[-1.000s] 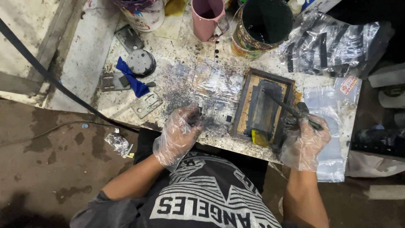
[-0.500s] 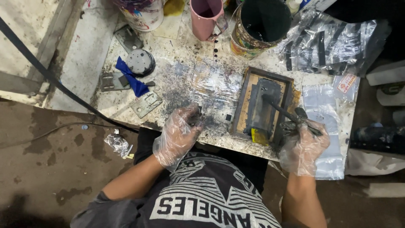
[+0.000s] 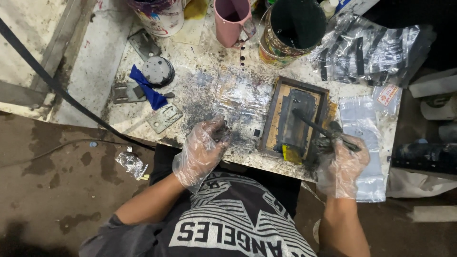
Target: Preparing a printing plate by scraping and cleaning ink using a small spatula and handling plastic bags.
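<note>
**Gloved hands at a paint-blackened bench**

Plastic film gloves cover both hands. The right hand [image 3: 342,164] is closed around the handle of a thin dark brush [image 3: 318,127], its fingers wrapped over the upper end. The brush slants up and to the left from that hand, and its tip rests on the grey slab inside a shallow wooden tray [image 3: 296,119]. A yellow lump [image 3: 290,153] sits at the tray's near corner, just beside the right hand.

The left hand [image 3: 202,150] is curled shut on a small dark piece [image 3: 220,131]; what the piece is cannot be told. It hovers over the smeared tabletop [image 3: 209,90], just left of the tray and near the table's front edge.

Between the two hands the near edge of the table runs close to the person's chest. Behind the tray stand a pink cup [image 3: 232,19] and a dark-lined paint can [image 3: 293,28], well apart from the hands. Crumpled clear bags [image 3: 371,47] fill the right side. To the left lie a blue rag [image 3: 147,90] and flat metal plates [image 3: 164,119], with some bare surface around them.
</note>
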